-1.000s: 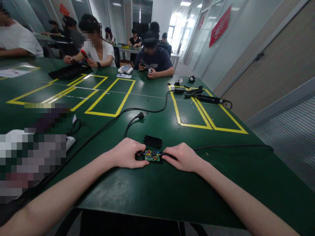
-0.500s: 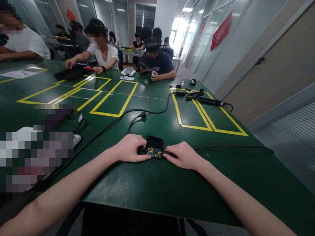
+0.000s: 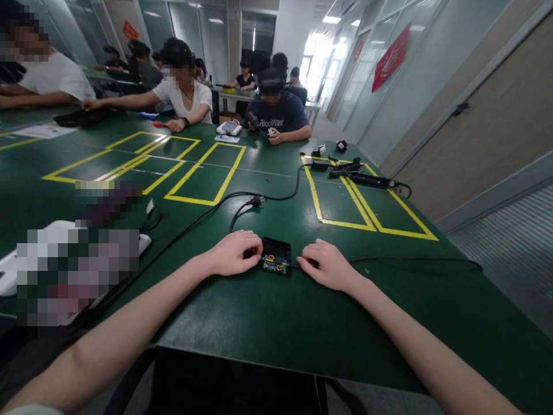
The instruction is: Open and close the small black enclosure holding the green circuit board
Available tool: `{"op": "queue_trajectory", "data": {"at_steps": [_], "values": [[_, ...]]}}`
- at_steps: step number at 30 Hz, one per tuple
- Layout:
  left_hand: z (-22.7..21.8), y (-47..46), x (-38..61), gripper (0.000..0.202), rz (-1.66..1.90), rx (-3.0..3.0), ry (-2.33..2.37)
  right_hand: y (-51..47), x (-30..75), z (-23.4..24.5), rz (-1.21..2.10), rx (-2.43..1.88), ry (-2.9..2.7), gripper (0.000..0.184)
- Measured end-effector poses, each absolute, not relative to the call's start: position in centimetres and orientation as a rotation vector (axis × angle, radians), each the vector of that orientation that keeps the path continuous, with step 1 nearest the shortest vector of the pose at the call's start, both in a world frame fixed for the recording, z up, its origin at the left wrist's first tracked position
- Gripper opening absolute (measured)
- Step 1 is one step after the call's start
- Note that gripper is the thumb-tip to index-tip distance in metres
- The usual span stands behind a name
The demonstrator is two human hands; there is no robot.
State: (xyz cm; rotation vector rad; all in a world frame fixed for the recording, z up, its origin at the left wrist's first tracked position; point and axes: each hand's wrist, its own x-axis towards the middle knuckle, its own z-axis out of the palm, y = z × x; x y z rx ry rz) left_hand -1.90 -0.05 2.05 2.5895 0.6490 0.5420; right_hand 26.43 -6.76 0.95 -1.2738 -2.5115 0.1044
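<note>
A small black plastic case (image 3: pixel 279 246) lies open on the green table in front of me. In its near half sits a circuit board (image 3: pixel 275 264) with copper-coloured coils and coloured wires. My left hand (image 3: pixel 235 252) is closed at the case's left end, its fingers curled round the black plug cable (image 3: pixel 236 215) where it enters. On the other side my right hand (image 3: pixel 329 265) is pinched round the black power cable (image 3: pixel 415 259), a little away from the case's right end. The cable parts inside both hands are mostly hidden.
A plug (image 3: pixel 257 202) lies beyond my left hand, beside a long black cord (image 3: pixel 190 226). Black tools (image 3: pixel 363 176) lie at the far right. A pixelated white object (image 3: pixel 47 236) is at left. Co-workers (image 3: pixel 279 109) sit across the table (image 3: pixel 276 328).
My right hand has shifted outward from the board along the cable, and my left fingers have curled in more. The case appears slightly turned. A co-worker's arm has reached farther left with a black tray.
</note>
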Motion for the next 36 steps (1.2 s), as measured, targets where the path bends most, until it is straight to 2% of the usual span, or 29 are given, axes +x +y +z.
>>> {"op": "queue_trajectory", "data": {"at_steps": [10,19,27,33,36], "values": [[1.8,0.1,-2.2,0.011,0.517,2.363,0.627,-6.7,25.4,1.4,0.225,-1.334,-2.465,0.013],[1.6,-0.2,-1.9,0.016,0.553,2.449,0.631,-6.3,23.3,1.5,0.308,-1.721,-2.181,0.014],[1.2,-0.7,-1.2,0.018,0.631,2.306,0.642,-6.0,22.5,0.5,0.003,-1.548,-2.100,0.009],[1.0,-0.8,-0.9,0.010,0.732,2.125,0.705,-6.1,22.4,0.0,0.120,-1.546,-2.066,0.010],[0.9,-0.9,-0.9,0.006,0.783,2.158,0.742,-6.1,22.5,-0.3,0.140,-1.552,-2.049,0.019]]}}
